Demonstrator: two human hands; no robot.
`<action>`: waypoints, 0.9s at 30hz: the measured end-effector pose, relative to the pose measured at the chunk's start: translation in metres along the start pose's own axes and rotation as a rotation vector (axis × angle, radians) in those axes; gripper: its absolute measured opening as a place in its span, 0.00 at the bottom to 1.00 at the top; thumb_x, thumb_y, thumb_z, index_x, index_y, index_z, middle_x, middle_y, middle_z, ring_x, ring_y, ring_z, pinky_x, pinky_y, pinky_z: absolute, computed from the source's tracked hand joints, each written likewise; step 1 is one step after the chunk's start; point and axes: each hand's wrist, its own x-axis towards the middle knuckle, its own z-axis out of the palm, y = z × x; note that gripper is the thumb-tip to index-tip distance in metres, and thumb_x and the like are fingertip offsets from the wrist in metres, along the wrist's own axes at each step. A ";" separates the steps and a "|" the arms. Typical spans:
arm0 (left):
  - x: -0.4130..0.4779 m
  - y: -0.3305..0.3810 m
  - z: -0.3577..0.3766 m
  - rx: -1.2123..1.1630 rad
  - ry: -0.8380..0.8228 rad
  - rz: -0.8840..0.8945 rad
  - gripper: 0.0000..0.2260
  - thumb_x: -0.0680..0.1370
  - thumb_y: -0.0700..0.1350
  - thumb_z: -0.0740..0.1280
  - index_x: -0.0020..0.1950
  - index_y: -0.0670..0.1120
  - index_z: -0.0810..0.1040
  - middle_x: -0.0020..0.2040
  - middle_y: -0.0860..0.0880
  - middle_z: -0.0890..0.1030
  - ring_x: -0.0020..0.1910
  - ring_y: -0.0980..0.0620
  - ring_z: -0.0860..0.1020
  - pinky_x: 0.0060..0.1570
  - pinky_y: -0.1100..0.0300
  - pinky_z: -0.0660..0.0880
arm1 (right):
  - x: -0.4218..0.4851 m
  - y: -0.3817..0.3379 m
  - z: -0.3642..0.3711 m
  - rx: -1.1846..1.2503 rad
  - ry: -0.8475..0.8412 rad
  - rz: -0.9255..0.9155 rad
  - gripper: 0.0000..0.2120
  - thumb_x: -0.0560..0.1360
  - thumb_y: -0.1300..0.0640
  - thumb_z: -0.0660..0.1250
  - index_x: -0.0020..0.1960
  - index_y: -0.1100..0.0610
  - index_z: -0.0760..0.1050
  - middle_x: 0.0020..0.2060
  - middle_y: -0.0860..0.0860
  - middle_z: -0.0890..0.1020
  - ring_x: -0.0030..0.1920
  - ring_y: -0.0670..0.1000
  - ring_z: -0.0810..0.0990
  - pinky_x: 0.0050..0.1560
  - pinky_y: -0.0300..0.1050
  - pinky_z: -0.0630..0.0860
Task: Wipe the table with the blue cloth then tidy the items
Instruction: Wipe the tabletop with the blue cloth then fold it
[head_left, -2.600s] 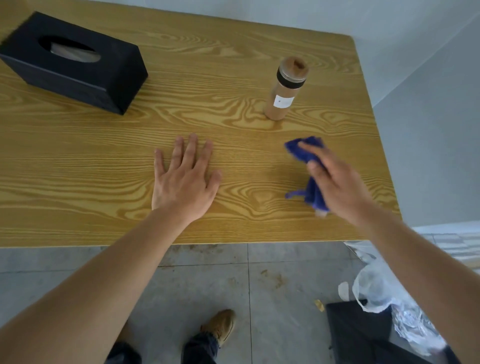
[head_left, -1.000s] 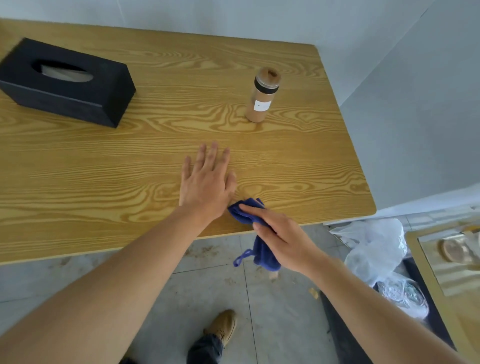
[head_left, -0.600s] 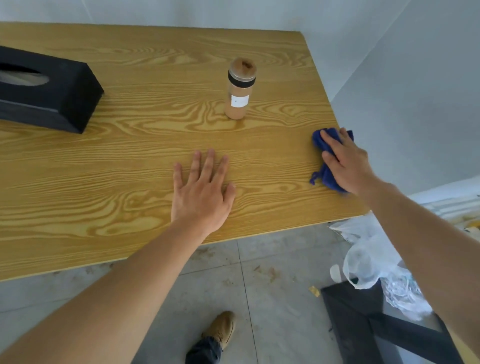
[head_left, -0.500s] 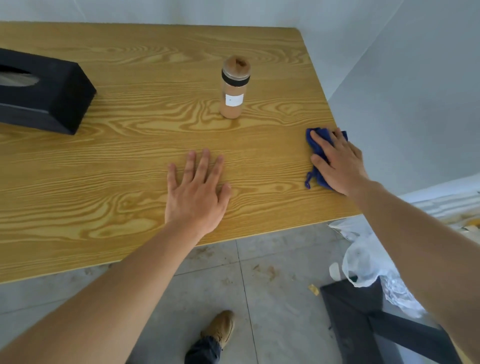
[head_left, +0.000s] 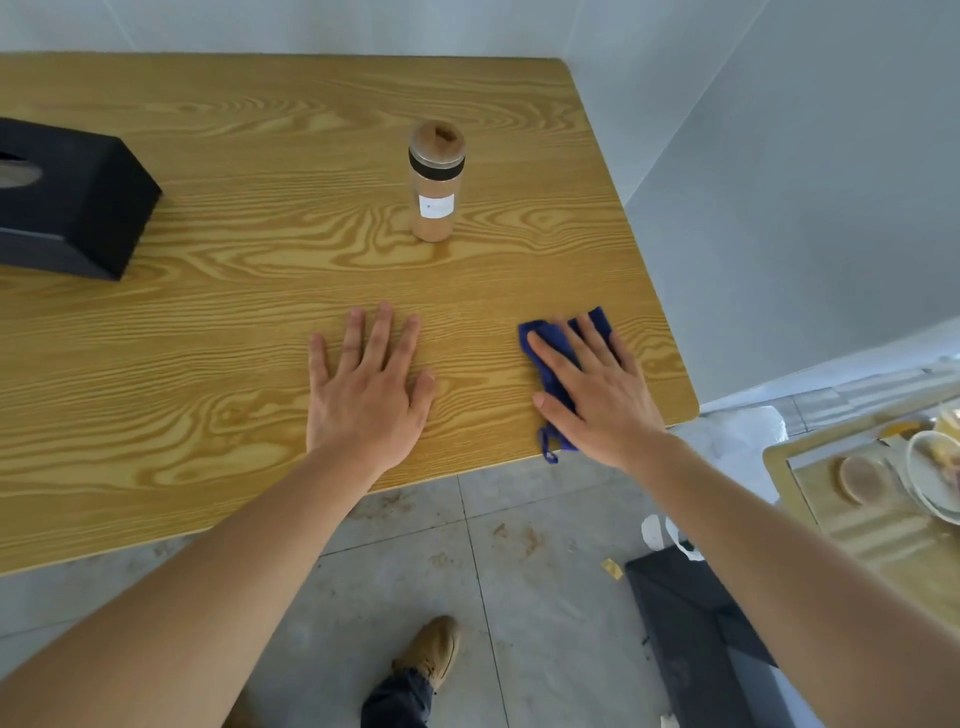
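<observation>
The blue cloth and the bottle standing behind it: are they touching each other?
Apart. The head view shows a wide stretch of bare wooden table between the blue cloth, pressed flat under the right hand, and the bottle.

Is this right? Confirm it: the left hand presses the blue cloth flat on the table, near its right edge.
Wrong hand. The head view shows the right hand pressing the blue cloth flat on the table, near its right edge; the left hand lies bare.
</observation>
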 end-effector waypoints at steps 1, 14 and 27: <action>0.000 0.000 0.000 0.003 0.000 0.002 0.31 0.82 0.67 0.32 0.83 0.59 0.37 0.85 0.53 0.37 0.84 0.47 0.36 0.80 0.37 0.37 | -0.005 -0.008 0.002 0.001 0.009 -0.017 0.31 0.83 0.34 0.46 0.84 0.41 0.48 0.85 0.49 0.53 0.85 0.54 0.46 0.82 0.61 0.49; -0.086 -0.030 -0.058 -0.828 -0.054 -0.144 0.21 0.87 0.54 0.56 0.76 0.47 0.72 0.75 0.48 0.74 0.76 0.48 0.68 0.71 0.57 0.65 | -0.060 -0.181 0.002 0.692 0.097 0.055 0.21 0.85 0.60 0.60 0.77 0.52 0.72 0.79 0.52 0.70 0.81 0.53 0.62 0.76 0.61 0.64; -0.214 -0.227 -0.173 -2.293 -0.278 -0.448 0.28 0.84 0.63 0.57 0.77 0.48 0.74 0.77 0.42 0.74 0.75 0.41 0.73 0.73 0.43 0.69 | -0.025 -0.457 -0.114 0.551 -0.005 -0.256 0.26 0.83 0.34 0.49 0.79 0.26 0.47 0.84 0.45 0.40 0.82 0.44 0.32 0.78 0.49 0.36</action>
